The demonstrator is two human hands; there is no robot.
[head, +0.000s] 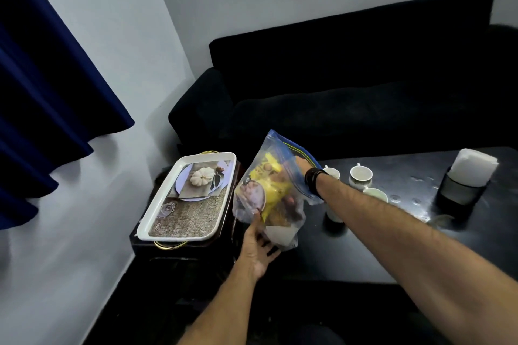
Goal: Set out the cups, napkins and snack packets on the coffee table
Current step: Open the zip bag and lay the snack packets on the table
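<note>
A clear zip bag (273,190) with a blue top holds yellow and other snack packets. It hangs upright over the left end of the black coffee table (398,232). My left hand (256,252) supports the bag from below. My right hand (302,166) reaches into the bag's mouth; its fingers are hidden inside. Three white cups (360,176) stand on the table behind my right forearm, one partly hidden. A dark holder with white napkins (468,173) stands at the table's right.
A white tray (185,196) with a printed picture lies on a small dark side table to the left. A black sofa (350,87) runs behind the coffee table. A blue curtain (47,87) hangs at the far left wall.
</note>
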